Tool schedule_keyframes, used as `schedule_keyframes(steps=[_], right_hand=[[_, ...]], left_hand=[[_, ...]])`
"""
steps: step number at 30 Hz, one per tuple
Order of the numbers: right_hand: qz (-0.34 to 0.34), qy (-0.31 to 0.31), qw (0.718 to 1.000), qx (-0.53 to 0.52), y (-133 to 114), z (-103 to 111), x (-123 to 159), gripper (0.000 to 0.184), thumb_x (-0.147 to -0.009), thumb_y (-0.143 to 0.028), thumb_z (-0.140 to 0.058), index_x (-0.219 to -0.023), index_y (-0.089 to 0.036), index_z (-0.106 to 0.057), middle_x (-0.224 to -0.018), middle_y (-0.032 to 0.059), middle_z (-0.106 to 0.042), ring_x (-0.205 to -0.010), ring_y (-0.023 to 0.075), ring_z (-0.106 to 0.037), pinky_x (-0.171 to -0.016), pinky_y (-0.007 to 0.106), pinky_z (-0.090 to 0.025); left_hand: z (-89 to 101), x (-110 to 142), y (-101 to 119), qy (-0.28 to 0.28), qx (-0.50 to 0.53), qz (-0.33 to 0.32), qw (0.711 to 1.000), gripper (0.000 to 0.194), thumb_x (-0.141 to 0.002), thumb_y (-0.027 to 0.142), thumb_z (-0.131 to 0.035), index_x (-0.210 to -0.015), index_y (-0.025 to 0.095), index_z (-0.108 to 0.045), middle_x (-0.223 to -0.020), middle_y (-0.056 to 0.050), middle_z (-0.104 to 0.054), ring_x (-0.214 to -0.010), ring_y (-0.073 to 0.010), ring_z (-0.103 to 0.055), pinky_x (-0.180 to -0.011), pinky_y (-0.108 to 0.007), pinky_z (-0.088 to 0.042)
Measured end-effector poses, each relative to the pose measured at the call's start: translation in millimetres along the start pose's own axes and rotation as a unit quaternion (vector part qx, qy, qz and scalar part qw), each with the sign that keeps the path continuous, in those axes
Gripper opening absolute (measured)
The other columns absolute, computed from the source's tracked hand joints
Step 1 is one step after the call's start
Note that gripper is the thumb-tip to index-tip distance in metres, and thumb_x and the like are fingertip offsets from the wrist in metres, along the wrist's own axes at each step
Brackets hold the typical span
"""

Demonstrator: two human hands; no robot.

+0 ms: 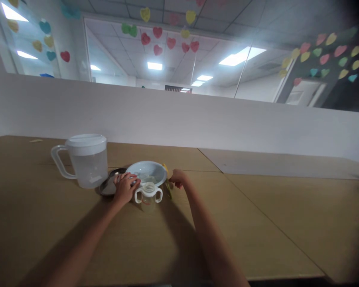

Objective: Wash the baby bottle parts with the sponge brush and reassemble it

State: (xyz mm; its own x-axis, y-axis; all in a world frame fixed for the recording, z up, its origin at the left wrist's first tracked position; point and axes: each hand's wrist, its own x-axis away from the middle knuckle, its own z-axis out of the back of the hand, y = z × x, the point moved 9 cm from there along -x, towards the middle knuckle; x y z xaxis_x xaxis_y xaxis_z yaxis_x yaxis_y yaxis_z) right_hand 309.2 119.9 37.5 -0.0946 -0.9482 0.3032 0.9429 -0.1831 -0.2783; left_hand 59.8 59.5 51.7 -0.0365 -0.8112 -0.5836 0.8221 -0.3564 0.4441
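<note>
My left hand (126, 185) reaches over the right part of a round metal plate (108, 186). Its fingers are apart and bent towards the left rim of a white bowl (159, 171); whether they touch the rim is unclear. Clear items, too blurred to name, lie inside the bowl. Just in front of the bowl stands a small clear cup (148, 202) with two white handles and no lid. My right hand (178, 178) is closed at the bowl's right side, beside a thin yellow-green stick (169, 190). What the curled fingers hold, if anything, is hidden.
A large clear pitcher (91, 165) with a white lid stands at the left, its handle pointing left. A small flat tan piece (36, 140) lies at the far left of the brown table (257, 247). Behind rises a white wall (167, 119) with glass panels above.
</note>
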Motion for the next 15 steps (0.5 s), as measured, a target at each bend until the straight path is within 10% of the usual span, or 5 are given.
schedule_keyframes(steps=[7, 15], right_hand=[[0.006, -0.107, 0.993, -0.043, -4.5, -28.4, -8.3, 0.024, -0.085, -0.023, -0.059, -0.070, -0.007, -0.068, -0.049, 0.0063, -0.064, -0.048, 0.0153, -0.062, -0.060, 0.030, -0.056], [0.027, -0.066, 0.996, -0.057, -13.1, -21.9, -3.7, 0.026, -0.083, -0.026, -0.060, -0.068, -0.006, -0.068, -0.052, 0.0102, -0.065, -0.051, 0.0192, -0.065, -0.059, 0.033, -0.057]], left_hand=[[1.4, 0.3, 0.3, 0.012, 0.010, -0.015, 1.000, 0.022, -0.086, 0.034, -0.054, -0.081, 0.025, -0.074, -0.108, -0.007, -0.070, -0.115, -0.0292, -0.053, -0.105, -0.056, -0.023], [18.8, 1.0, 8.7, 0.068, 0.031, -0.022, 0.997, 0.027, -0.087, 0.035, -0.049, -0.080, 0.024, -0.072, -0.102, -0.006, -0.072, -0.109, -0.0261, -0.057, -0.105, -0.051, -0.025]])
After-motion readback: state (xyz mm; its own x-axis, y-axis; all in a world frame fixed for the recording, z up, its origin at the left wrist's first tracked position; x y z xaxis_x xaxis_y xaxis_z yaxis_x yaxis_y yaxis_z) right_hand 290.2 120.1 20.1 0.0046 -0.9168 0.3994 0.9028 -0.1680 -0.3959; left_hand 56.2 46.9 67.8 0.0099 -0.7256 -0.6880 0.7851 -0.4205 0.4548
